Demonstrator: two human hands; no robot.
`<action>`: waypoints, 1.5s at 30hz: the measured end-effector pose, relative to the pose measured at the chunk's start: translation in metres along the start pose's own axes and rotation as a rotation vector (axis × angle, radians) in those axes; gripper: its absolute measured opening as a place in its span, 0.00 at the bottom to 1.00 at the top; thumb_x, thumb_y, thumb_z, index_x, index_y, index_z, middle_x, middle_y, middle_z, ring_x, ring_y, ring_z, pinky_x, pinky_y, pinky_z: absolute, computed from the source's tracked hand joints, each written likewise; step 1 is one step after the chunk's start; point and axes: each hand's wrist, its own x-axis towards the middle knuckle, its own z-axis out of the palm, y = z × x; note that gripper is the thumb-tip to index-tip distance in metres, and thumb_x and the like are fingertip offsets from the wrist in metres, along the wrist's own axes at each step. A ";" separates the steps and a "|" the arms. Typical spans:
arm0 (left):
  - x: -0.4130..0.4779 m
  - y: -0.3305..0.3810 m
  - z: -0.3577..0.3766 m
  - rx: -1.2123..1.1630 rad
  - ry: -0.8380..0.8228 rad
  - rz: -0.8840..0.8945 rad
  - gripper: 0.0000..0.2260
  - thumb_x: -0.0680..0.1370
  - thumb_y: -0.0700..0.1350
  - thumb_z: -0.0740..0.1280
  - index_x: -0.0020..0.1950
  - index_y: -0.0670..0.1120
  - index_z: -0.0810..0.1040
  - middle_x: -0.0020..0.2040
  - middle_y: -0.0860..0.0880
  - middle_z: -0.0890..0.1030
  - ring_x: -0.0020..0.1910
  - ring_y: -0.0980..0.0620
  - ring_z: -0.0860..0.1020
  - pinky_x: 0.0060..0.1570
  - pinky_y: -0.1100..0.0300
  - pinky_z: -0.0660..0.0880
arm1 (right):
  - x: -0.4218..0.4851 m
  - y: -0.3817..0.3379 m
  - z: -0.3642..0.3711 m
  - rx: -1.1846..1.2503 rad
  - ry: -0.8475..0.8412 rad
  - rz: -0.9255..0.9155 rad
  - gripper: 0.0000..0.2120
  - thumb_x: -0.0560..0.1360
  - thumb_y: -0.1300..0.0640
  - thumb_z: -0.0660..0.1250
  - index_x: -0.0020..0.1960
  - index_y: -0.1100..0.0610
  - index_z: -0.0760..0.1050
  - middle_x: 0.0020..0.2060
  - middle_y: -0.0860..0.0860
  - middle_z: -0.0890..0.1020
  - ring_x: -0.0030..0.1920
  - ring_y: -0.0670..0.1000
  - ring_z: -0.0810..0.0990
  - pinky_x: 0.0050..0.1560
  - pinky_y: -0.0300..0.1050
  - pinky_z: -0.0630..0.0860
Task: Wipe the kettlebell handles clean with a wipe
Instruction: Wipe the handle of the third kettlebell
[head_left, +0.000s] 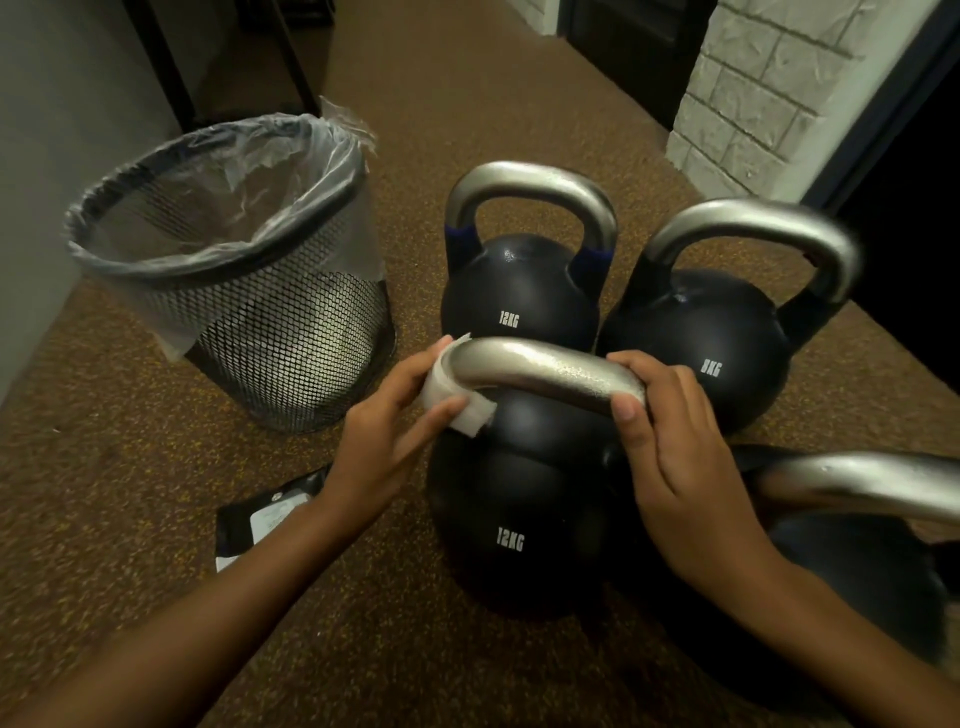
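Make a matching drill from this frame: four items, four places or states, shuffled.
Items
1. wipe
2. mesh wastebasket
3. 8KG kettlebell
4. black pack

Places or states
A. lined with a clear bag
B. flat on the floor by the left forearm
C. standing behind the right hand
D. wrapped round the bend of the near 12KG kettlebell handle

Pairs: 1-D, 2-A, 3-C, 4-B

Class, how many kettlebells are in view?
4: near 12KG kettlebell front centre; far 12KG kettlebell behind it; 8KG kettlebell rear right; fourth kettlebell lower right, partly cut off. More may be offscreen.
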 end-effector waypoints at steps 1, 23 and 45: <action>-0.001 0.002 0.000 -0.027 0.005 -0.055 0.18 0.77 0.58 0.60 0.66 0.56 0.70 0.65 0.63 0.73 0.66 0.60 0.71 0.66 0.55 0.69 | 0.000 0.000 0.000 0.000 0.003 -0.001 0.19 0.79 0.43 0.46 0.65 0.48 0.64 0.51 0.42 0.68 0.54 0.45 0.69 0.53 0.28 0.62; 0.071 0.055 -0.005 0.087 -0.423 -0.375 0.24 0.81 0.54 0.52 0.42 0.38 0.79 0.39 0.42 0.80 0.36 0.50 0.77 0.44 0.59 0.72 | 0.000 0.001 0.000 0.008 -0.009 0.000 0.18 0.79 0.42 0.46 0.65 0.45 0.63 0.50 0.40 0.67 0.54 0.44 0.69 0.53 0.27 0.63; 0.055 0.059 0.013 0.303 -0.086 -0.284 0.22 0.83 0.50 0.49 0.43 0.41 0.78 0.40 0.41 0.80 0.44 0.42 0.77 0.50 0.52 0.70 | -0.001 0.000 0.000 -0.001 0.009 -0.002 0.19 0.79 0.44 0.47 0.65 0.49 0.65 0.50 0.42 0.68 0.53 0.44 0.69 0.53 0.31 0.63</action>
